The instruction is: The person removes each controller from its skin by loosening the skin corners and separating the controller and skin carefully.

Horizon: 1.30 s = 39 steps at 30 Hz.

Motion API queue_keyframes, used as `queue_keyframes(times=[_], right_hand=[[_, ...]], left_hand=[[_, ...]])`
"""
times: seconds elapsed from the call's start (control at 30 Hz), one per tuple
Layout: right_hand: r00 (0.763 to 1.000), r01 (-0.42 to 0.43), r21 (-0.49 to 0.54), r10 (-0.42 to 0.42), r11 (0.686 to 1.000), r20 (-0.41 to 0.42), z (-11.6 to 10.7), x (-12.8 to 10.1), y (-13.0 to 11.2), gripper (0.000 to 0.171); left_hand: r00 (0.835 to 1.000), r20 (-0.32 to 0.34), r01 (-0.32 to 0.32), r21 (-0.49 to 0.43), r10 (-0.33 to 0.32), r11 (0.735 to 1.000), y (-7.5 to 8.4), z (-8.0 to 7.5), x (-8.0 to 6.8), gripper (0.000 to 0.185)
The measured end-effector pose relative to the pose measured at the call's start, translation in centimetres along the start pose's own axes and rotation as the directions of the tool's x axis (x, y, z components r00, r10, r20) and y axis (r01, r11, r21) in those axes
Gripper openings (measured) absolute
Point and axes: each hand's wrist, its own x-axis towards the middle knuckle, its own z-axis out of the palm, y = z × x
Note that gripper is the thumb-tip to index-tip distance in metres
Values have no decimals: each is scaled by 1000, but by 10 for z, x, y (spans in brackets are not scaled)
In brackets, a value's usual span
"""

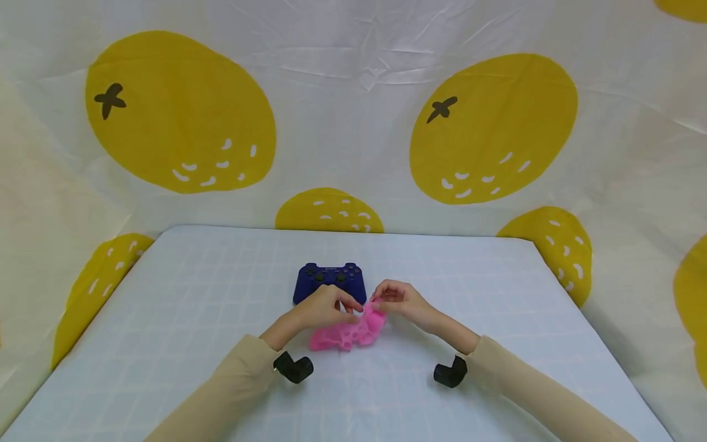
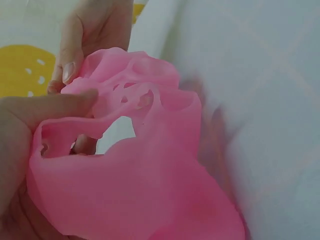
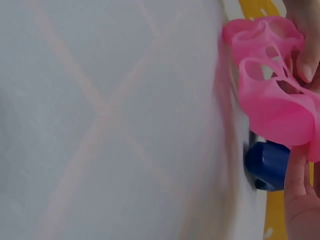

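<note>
A soft pink silicone controller cover (image 1: 345,336), full of cut-out holes, is held up between both hands over the table. My left hand (image 1: 323,307) pinches its upper edge; in the left wrist view, the thumb lies along the rim of an opening and the other fingers are partly hidden behind the cover (image 2: 140,185). My right hand (image 1: 405,305) grips the cover's right end between thumb and fingers. Just behind the hands, a dark blue game controller (image 1: 337,276) lies on the table, its front partly hidden by the left hand. The right wrist view shows one blue grip (image 3: 270,165).
A pale table (image 1: 221,276) with a faint grid pattern lies under everything. Behind and beside it hangs a white cloth (image 1: 342,123) printed with large yellow fruit. Small black cameras (image 1: 293,367) sit at both wrists, over beige sleeves.
</note>
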Motion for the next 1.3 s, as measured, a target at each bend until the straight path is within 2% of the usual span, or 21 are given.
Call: queue_keyframes(times=[0.27, 0.43, 0.63, 0.73, 0.8, 0.93, 1.07, 1.17, 1.3], right_hand=[[999, -28, 49, 29, 998, -25, 5, -1, 0, 26], [995, -75, 92, 81, 993, -64, 6, -5, 0, 33], [981, -131, 238, 161, 963, -112, 9, -9, 3, 39], [979, -147, 297, 182, 944, -95, 10, -12, 5, 41], [980, -158, 302, 188, 940, -71, 11, -13, 5, 41], [978, -199, 238, 209, 951, -16, 12, -14, 5, 41], [971, -238, 122, 241, 964, -10, 14, -14, 1, 44], [974, -226, 50, 227, 973, -14, 14, -14, 1, 42], [982, -188, 12, 189, 982, -12, 13, -13, 5, 36]], left_hand=[[999, -39, -30, 14, 31, 999, -1, 3, -2, 8], [996, -57, -68, 28, 69, 997, -5, 3, -2, 5], [994, -86, -67, 9, 68, 998, -10, 5, -4, 9], [992, -102, -74, 4, 74, 997, -11, 4, -5, 8], [989, -116, -91, 4, 91, 996, -13, 3, -6, 8], [984, -138, -114, 8, 114, 993, -15, 1, -7, 7], [985, -138, -106, 5, 106, 994, -14, -1, -8, 6], [987, -133, -90, 1, 89, 996, -15, -1, -9, 5], [988, -142, -56, -5, 55, 998, -16, -1, -10, 4]])
